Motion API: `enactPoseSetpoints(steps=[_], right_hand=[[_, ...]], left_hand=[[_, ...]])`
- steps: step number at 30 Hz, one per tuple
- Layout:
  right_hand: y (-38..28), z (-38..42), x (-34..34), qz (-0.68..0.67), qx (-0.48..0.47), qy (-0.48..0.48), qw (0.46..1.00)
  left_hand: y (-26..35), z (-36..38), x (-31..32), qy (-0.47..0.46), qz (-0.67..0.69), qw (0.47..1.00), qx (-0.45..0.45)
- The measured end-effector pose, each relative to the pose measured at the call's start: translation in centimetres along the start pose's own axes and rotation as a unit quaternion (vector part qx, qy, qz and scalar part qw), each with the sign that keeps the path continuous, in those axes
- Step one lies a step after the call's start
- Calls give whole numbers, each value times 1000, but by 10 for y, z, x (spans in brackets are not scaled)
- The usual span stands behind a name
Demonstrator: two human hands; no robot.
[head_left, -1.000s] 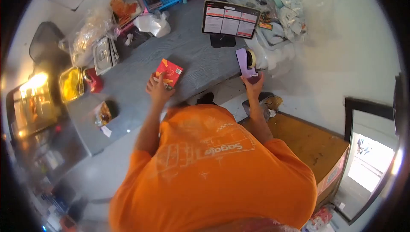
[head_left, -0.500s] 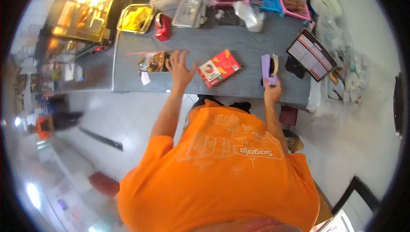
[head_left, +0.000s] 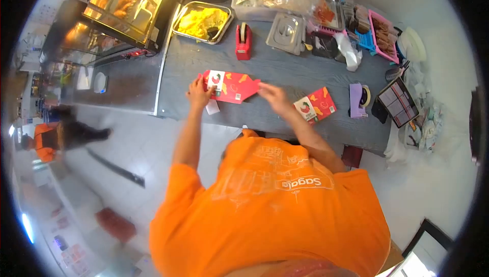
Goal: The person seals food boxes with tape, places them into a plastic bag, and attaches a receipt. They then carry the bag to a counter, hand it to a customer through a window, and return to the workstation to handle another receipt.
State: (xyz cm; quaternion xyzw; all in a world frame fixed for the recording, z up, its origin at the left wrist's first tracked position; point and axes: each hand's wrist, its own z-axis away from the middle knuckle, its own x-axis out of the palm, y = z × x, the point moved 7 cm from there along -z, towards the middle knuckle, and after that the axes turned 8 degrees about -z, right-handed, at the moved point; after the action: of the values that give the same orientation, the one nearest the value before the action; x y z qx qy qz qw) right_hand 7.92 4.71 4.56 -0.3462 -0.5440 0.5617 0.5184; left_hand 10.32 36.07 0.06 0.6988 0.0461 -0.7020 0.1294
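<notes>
A red printed cardboard food box (head_left: 235,87) with yellow shapes and a white panel lies on the grey table, its right end pointed. My left hand (head_left: 199,93) grips its left end, thumb on top. At the pointed end are the fingertips of my right hand (head_left: 275,97), drawn together and slightly blurred; anything between them is too small to make out. A second red box (head_left: 315,106) rests to the right, under the right forearm's side of the table. Farther right stands a purple tape dispenser (head_left: 357,101), untouched. A white slip (head_left: 212,107) shows below the first box.
Behind the boxes are a red tape dispenser (head_left: 243,42), a metal tray of yellow food (head_left: 202,22) and steel lids (head_left: 286,33). A lit food warmer (head_left: 125,7) stands at left. A pink basket (head_left: 383,37) and plastic bags (head_left: 425,119) sit at right. Another person (head_left: 46,142) is at far left.
My right hand has left the purple tape dispenser and moved to the left box. That package, which showed dark food before, now shows its red printed side. The camera view has shifted.
</notes>
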Motion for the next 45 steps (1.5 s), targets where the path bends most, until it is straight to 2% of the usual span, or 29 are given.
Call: enactPoseSetpoints(steps=[2,3,5,6,8,9,11,12,14,16,17,18,20,21,23,25,29,31,32,34,38,40,41,42,43,44,45], right_hand=[[46,-29,38,84,76,82,990],[68,-43,48,86,78,82,990],[109,-64,55,175,100,141,969],[121,-67,57,175,102,142,969],[133,-69,43,65,47,186,979],[146,-75,33,94,48,182,978],[113,-71,28,106,44,180,977],[94,-70,27,113,42,178,977],[94,-77,24,118,63,151,979],[108,-86,17,44,65,182,980],[110,-88,17,29,73,169,983],[102,-87,23,32,74,166,983],[84,-78,27,32,96,201,974],[108,-84,21,25,78,193,978],[101,-75,26,49,69,205,975],[88,-64,28,100,69,224,967],[86,-59,28,143,20,241,960],[76,-51,39,167,112,205,958],[73,-50,38,166,112,208,957],[71,-54,39,164,115,183,962],[92,-61,31,121,115,180,970],[75,-57,31,174,123,191,958],[64,-54,31,174,122,191,958],[34,-55,40,291,27,138,946],[11,-57,53,402,-70,81,909],[3,-59,53,403,-72,83,909],[1,-58,72,477,-119,-35,870]], left_hand=[[-7,2,15,20,92,996,-11],[-7,1,16,19,94,995,-12],[-7,4,32,-127,266,953,-74],[-3,6,16,-95,222,967,-83],[-6,2,10,-102,214,967,-96],[-12,-3,13,-101,218,966,-96],[-14,-9,25,-112,426,897,-24],[-17,-11,23,-111,430,896,-26],[-19,-11,9,-105,567,817,-22],[-23,-13,1,-110,550,827,-24],[-25,-16,10,-152,558,815,-40],[-26,-19,21,-194,565,800,-55],[-30,-22,31,-196,560,803,-60],[-28,-21,32,-207,535,817,-51],[-29,-18,37,-218,511,831,-41],[-27,-17,35,-187,460,868,0],[-22,-7,32,-211,455,865,-10],[-30,-12,56,-183,356,916,24],[-33,-16,60,-185,356,916,28],[-24,-21,54,-247,367,893,79],[-24,-32,49,-291,343,892,53],[-23,-40,31,-252,171,950,66],[-16,-40,19,-251,170,951,67],[4,-38,-15,-204,114,965,120],[18,-39,-36,-154,56,971,172],[21,-40,-36,-153,57,971,174],[38,-29,-36,-149,48,941,298]])
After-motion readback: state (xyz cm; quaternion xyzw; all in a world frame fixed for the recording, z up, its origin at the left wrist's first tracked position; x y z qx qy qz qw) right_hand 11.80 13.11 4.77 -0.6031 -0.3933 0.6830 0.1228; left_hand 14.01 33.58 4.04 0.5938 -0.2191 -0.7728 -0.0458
